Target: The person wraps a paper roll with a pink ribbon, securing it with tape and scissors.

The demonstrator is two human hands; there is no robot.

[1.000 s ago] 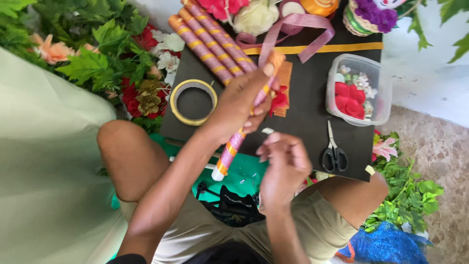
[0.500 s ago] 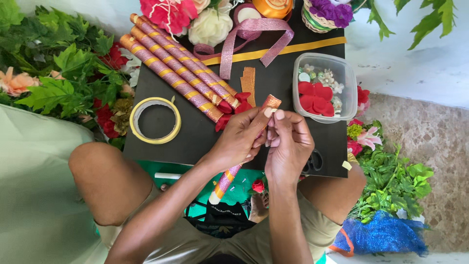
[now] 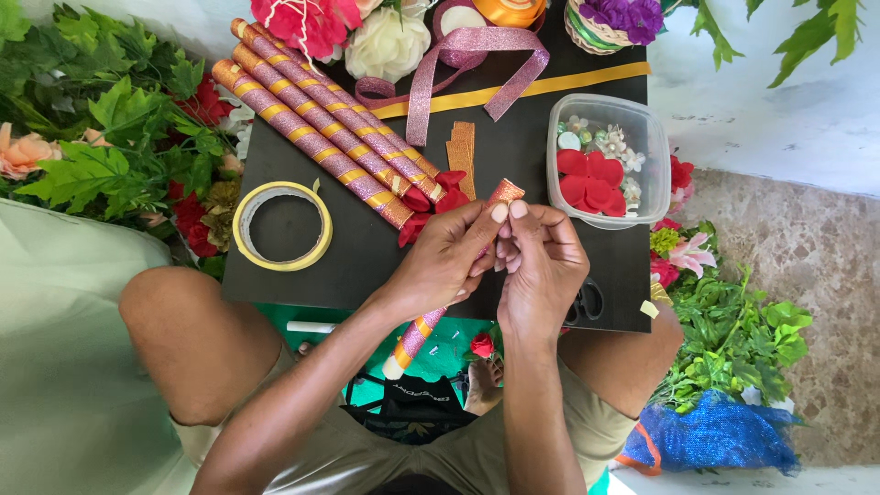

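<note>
A glitter stick [image 3: 440, 307] is gripped by the left hand [image 3: 445, 257] over the black board [image 3: 367, 257], fingers closed around it. Its top end is pinched by the right hand [image 3: 541, 261]. Finished sticks [image 3: 321, 124], a tape roll [image 3: 282, 225] and a tub [image 3: 605, 160] are laid on the board.

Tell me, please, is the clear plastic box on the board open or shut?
Open: the clear plastic box has no lid, and red petals show uncovered inside.

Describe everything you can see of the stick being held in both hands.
The glitter-wrapped stick is a slim rod spiralled in pink and gold bands. It lies tilted, its orange-gold top end up by the fingertips and its pale lower end over the lap. The left hand grips its middle; the right hand pinches near the top, above the black board.
</note>
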